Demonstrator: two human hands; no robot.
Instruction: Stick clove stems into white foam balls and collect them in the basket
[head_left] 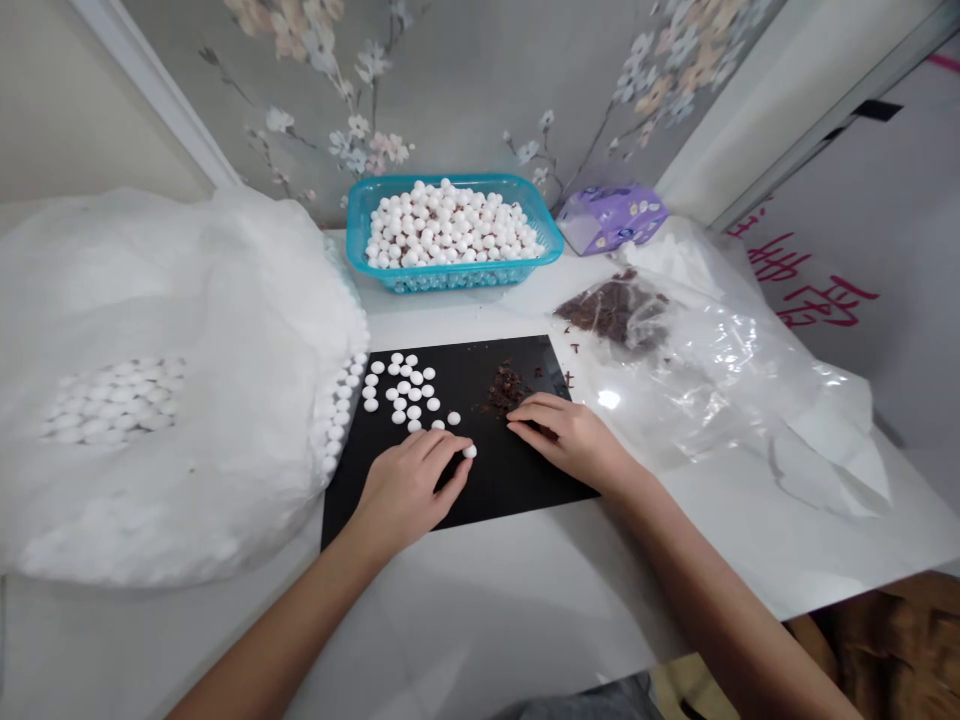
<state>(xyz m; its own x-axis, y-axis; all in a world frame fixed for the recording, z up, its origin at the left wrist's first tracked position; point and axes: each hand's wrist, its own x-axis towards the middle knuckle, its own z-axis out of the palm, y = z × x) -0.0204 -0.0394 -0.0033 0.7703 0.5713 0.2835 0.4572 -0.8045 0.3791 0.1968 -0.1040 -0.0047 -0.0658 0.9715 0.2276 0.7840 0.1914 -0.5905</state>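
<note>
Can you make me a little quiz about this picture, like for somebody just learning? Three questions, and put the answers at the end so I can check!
1. True or false: the right hand is inside the blue basket.

2. What is the left hand holding at its fingertips?
A) the purple packet
B) a white ball
C) the clear bag

3. Fill in the missing colour: the pile of brown bits lies on the ____ board.

Key:
1. False: its fingertips are by the pile of brown bits.
2. B
3. black
</note>
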